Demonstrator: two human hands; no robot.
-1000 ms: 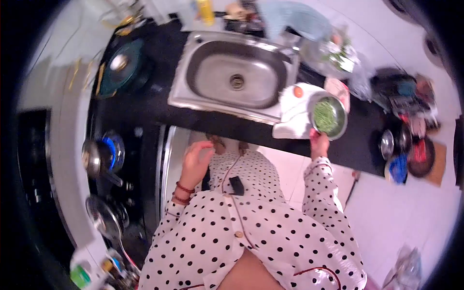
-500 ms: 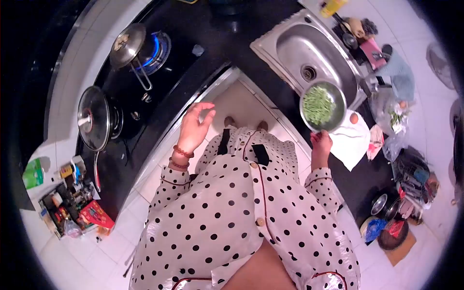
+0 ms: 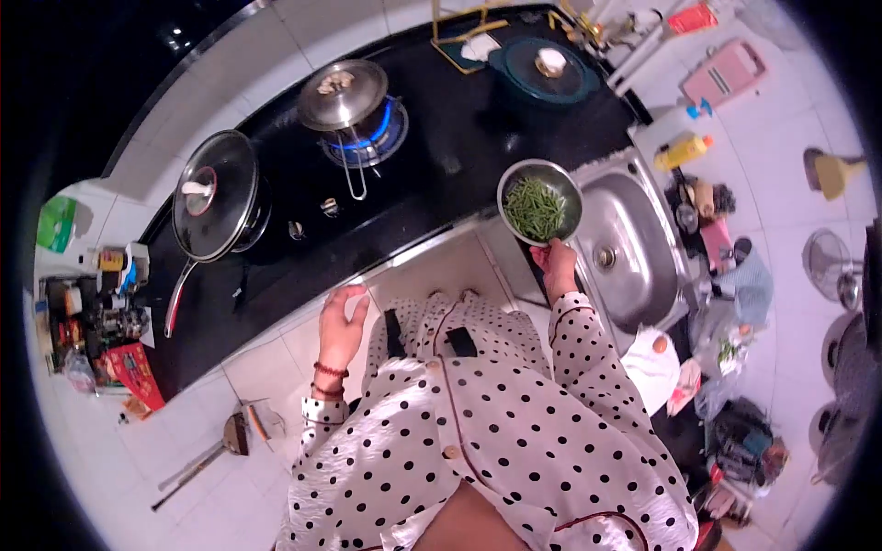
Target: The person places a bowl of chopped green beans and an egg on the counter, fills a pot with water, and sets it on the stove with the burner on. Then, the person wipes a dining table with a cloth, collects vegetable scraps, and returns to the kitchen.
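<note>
Long black worktop point(image 3: 459, 188) was smooth and glossy. Round silver bowl point(image 3: 573, 198) was shiny metal; rectangular silver sink point(image 3: 634, 266), metal too, looked satiny. Dark round pan lid point(image 3: 220, 207) looked glassy. White polka-dotted top point(image 3: 487, 404) was smooth, faintly lustrous cloth.

At right of centre in the frame, a round, silvery metal bowl point(image 3: 573, 208) of thin green cut pieces point(image 3: 534, 208) is gripped near its rim by the right hand point(image 3: 556, 266). The open left hand point(image 3: 342, 325), left of centre, is ringed by red beaded bracelets point(image 3: 330, 371). At upper centre, a blue flame point(image 3: 375, 129) is partly covered by a lidded silver metal pan point(image 3: 340, 108) (small pale pieces point(image 3: 334, 83) are seen on top).
</note>
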